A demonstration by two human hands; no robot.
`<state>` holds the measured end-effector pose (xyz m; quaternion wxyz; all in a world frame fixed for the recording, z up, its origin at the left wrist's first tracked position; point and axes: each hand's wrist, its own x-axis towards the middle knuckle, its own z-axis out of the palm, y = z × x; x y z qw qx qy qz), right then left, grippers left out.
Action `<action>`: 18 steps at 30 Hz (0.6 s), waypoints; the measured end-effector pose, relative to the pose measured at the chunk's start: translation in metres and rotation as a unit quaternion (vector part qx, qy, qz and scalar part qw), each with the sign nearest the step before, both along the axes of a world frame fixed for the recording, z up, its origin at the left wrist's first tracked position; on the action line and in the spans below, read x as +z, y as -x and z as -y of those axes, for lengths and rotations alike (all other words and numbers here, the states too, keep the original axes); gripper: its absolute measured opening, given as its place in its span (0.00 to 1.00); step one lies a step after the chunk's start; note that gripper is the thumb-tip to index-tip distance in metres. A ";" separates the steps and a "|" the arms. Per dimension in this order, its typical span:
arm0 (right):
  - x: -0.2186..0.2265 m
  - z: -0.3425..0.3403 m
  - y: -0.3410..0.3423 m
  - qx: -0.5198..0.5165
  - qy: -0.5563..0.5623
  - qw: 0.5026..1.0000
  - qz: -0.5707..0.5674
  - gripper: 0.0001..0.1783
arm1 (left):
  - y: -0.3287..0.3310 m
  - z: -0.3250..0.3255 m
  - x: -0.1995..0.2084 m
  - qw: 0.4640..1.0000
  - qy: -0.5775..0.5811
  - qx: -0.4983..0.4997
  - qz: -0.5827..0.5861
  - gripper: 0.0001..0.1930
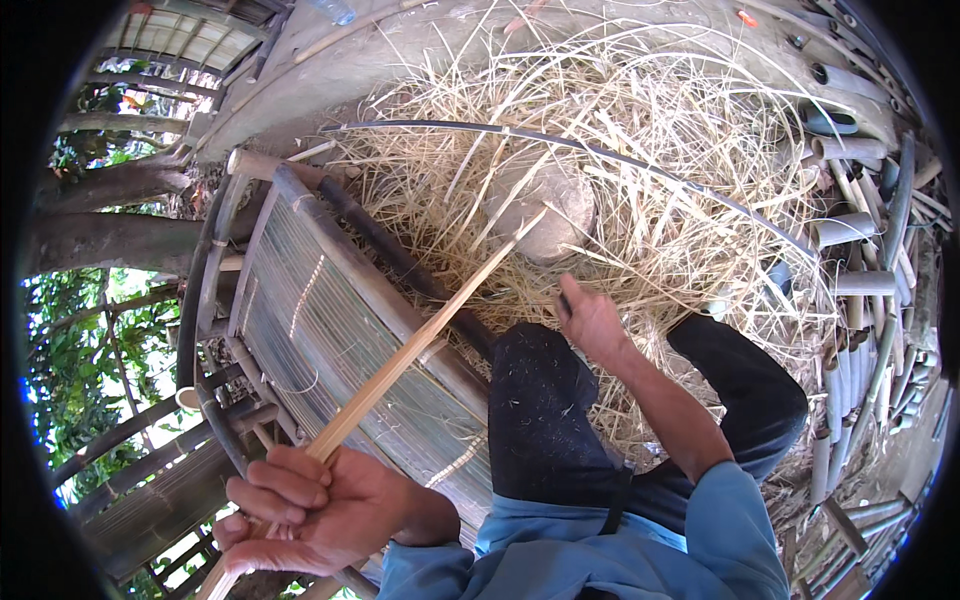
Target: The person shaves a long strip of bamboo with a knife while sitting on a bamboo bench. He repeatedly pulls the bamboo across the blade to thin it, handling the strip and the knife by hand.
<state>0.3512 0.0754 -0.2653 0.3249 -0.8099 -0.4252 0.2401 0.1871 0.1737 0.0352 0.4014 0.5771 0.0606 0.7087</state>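
Note:
My left hand (pixel 325 510), at the lower left, is closed around a long pale bamboo strip (pixel 400 357). The strip slants up and away to the right, its far tip over a round wooden block (pixel 540 215) among the shavings. My right hand (pixel 595 325) is closed in front of my knees, a little nearer than the block. A bit of something dark shows at its fingers; its kind is hidden. The right hand is apart from the strip.
Thin bamboo shavings (pixel 660 150) cover the ground around the block. A long dark pole (pixel 600 150) lies across them. To my left stands a slatted bamboo bench (pixel 330 300). Cut bamboo tubes (pixel 848 228) are piled at the right. A plastic bottle (pixel 335 10) lies far back.

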 end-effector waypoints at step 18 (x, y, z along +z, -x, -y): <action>0.147 0.029 0.033 0.055 -0.142 0.988 0.029 0.11 | -0.004 0.012 0.002 0.995 0.008 -0.094 0.024 0.27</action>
